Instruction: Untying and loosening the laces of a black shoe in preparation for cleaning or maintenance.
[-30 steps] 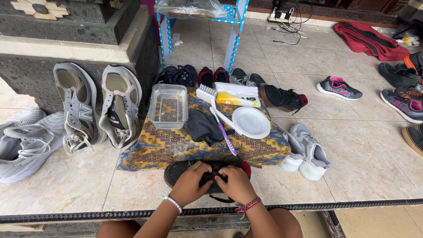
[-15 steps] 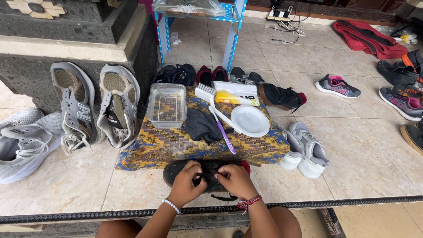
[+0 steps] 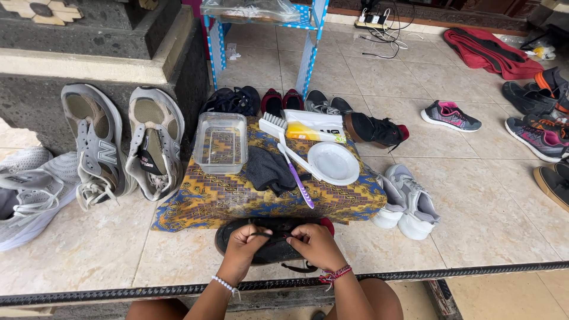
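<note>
Tiled floor, near edge: black shoe [image 3: 269, 243] under both hands, left hand [image 3: 244, 244] and right hand [image 3: 314, 244] pinching its laces.

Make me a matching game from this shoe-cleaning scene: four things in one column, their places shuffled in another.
Things:
1. black shoe
2. clear container
3. purple toothbrush
4. grey sneakers

Places:
A. leaning against the stone step
B. back left of the patterned cloth
C. on the tile floor, under the left hand and right hand
D. between the dark rag and the white plate

Pairs: 1-C, 2-B, 3-D, 4-A
</note>
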